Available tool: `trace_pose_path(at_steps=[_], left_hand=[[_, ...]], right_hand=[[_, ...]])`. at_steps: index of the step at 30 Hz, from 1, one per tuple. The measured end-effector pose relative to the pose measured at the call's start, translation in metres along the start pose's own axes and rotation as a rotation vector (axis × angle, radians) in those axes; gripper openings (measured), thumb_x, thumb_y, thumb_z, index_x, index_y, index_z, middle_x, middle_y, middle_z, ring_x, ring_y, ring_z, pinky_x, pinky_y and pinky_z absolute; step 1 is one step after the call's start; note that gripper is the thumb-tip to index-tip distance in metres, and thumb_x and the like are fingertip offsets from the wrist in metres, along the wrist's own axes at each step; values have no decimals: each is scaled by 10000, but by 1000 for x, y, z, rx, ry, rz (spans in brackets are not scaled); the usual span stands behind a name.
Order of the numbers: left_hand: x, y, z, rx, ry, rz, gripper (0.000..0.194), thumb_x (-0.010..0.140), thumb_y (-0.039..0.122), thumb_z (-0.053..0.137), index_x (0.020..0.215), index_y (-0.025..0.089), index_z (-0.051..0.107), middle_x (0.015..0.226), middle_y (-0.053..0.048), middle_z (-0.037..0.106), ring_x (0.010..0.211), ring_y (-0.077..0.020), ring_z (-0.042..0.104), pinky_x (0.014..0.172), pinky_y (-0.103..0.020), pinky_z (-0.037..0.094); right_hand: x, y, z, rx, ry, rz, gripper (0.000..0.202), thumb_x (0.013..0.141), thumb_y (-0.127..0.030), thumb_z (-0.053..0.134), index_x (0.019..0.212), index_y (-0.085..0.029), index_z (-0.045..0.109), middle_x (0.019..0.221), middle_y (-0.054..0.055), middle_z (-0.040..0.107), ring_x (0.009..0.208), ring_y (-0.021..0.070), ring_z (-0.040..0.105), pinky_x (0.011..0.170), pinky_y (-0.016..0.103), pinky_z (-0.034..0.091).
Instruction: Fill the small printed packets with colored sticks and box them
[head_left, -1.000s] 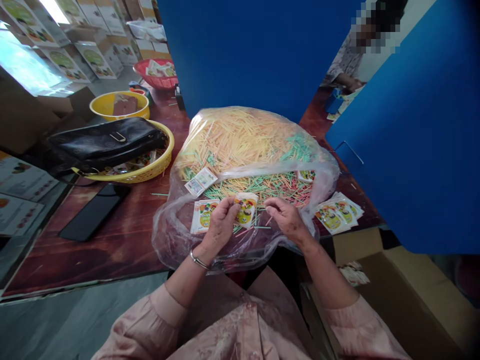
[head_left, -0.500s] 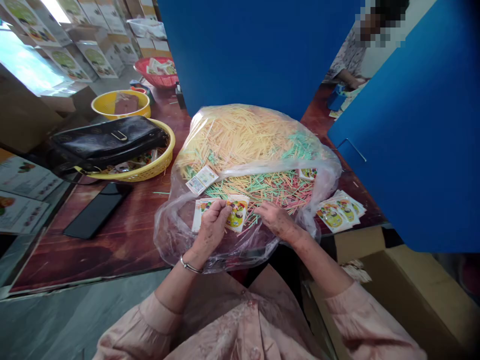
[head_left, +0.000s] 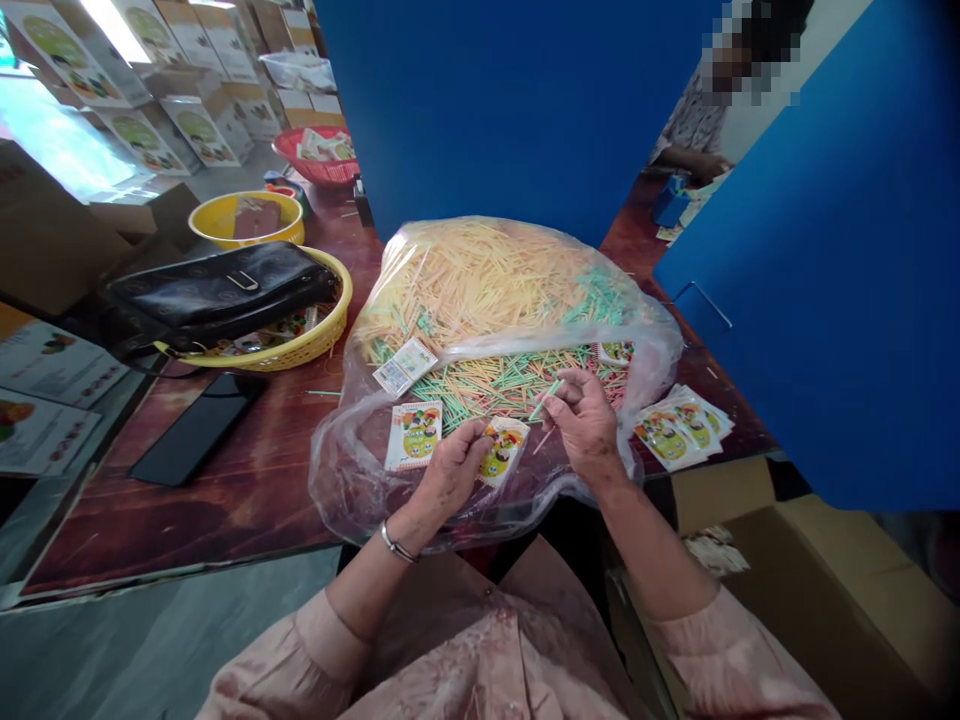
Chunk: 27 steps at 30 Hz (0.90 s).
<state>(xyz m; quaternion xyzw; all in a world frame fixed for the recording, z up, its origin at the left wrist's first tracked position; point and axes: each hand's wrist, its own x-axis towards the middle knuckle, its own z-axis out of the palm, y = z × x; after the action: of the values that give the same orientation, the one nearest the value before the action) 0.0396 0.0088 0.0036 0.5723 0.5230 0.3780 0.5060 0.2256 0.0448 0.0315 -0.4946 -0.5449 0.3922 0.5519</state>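
My left hand (head_left: pixel 454 464) is closed on a small printed packet (head_left: pixel 504 452) with a yellow and green picture. Facing it, my right hand (head_left: pixel 587 425) pinches a few thin sticks (head_left: pixel 547 398), green and pinkish. Under and behind both hands spreads a clear plastic bag (head_left: pixel 352 500), full of loose coloured sticks (head_left: pixel 480 285) in yellow, green and pink. A second packet (head_left: pixel 415 436) lies on the bag's front, left of my left hand. Another packet (head_left: pixel 406 367), turned to its pale side, rests further up, and one more (head_left: pixel 616 352) lies at the right of the sticks.
To the right, several packets (head_left: pixel 684 425) lie fanned on the table (head_left: pixel 247 520). On the left are a phone (head_left: pixel 196 428) and a yellow basket (head_left: pixel 330 325) with a black bag (head_left: pixel 225 285) on it. Blue panels (head_left: pixel 495 110) stand behind; a co-worker's hand (head_left: pixel 709 166) shows beyond.
My right hand has risen from the bag's front edge with sticks in its fingers. My left hand and its packet have shifted right and slightly down, uncovering the packet beside it.
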Motion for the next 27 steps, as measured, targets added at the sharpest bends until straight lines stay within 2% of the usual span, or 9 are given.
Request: trace_pose_path(at_steps=[3, 6, 9, 11, 14, 17, 20, 23, 27], left_hand=[[-1, 4, 10, -24, -33, 13, 165, 840, 330, 476, 774, 183, 507, 692, 32, 502, 619, -89, 432, 573, -201, 360], [-1, 5, 16, -86, -32, 10, 161, 833, 334, 493, 783, 182, 511, 696, 30, 507, 624, -91, 442, 573, -202, 365], [-1, 5, 18, -204, -30, -16, 158, 818, 336, 526, 807, 179, 526, 704, 28, 518, 621, -87, 452, 573, -200, 374], [0, 6, 19, -323, -45, -43, 157, 805, 333, 549, 825, 178, 532, 718, 27, 531, 627, -86, 471, 585, -203, 394], [1, 11, 22, -469, -34, -70, 169, 778, 320, 586, 858, 177, 543, 769, 17, 561, 674, -98, 518, 635, -224, 436], [1, 20, 24, -469, -15, -48, 179, 760, 299, 612, 876, 171, 565, 816, 0, 588, 735, -110, 547, 693, -237, 453], [0, 28, 20, -378, -23, -10, 164, 779, 306, 590, 856, 163, 573, 782, -6, 603, 717, -110, 557, 693, -239, 459], [-1, 29, 7, -312, 40, 1, 169, 788, 319, 576, 854, 165, 561, 722, 3, 610, 664, -106, 566, 664, -242, 471], [-3, 16, -20, -235, 163, -50, 217, 756, 353, 605, 860, 170, 554, 692, 9, 608, 619, -105, 565, 588, -227, 470]], right_hand=[[-7, -9, 15, 178, 100, -2, 451, 761, -245, 590, 1173, -264, 408, 626, -89, 503, 648, 109, 587, 667, 269, 488], [-12, -9, 21, 154, 45, 11, 358, 769, -260, 596, 1112, -262, 493, 633, -75, 504, 687, 120, 591, 735, 300, 487], [-18, -7, 18, -42, -103, -38, 182, 811, -308, 562, 976, -245, 606, 812, -3, 608, 857, 160, 585, 853, 353, 458], [-24, -6, 16, -138, -149, -91, 225, 829, -337, 537, 1015, -242, 620, 1047, 39, 606, 1029, 188, 537, 955, 376, 401], [-38, -3, 19, -81, -145, -19, 381, 812, -366, 558, 1171, -240, 534, 1122, 47, 583, 979, 180, 565, 866, 333, 468], [-47, -3, 13, -31, -118, 107, 286, 822, -370, 543, 1063, -222, 583, 933, 16, 647, 807, 157, 606, 736, 288, 511], [-42, -7, -23, -119, 96, 114, 254, 827, -373, 519, 1013, -217, 597, 910, 12, 651, 796, 163, 610, 730, 295, 515], [-29, -3, -86, -387, 260, 145, 262, 819, -368, 494, 991, -200, 598, 859, 25, 646, 738, 174, 596, 693, 318, 510], [-19, 38, -159, -961, 187, 44, 259, 794, -305, 458, 918, -148, 622, 880, 93, 636, 836, 229, 556, 796, 391, 462]])
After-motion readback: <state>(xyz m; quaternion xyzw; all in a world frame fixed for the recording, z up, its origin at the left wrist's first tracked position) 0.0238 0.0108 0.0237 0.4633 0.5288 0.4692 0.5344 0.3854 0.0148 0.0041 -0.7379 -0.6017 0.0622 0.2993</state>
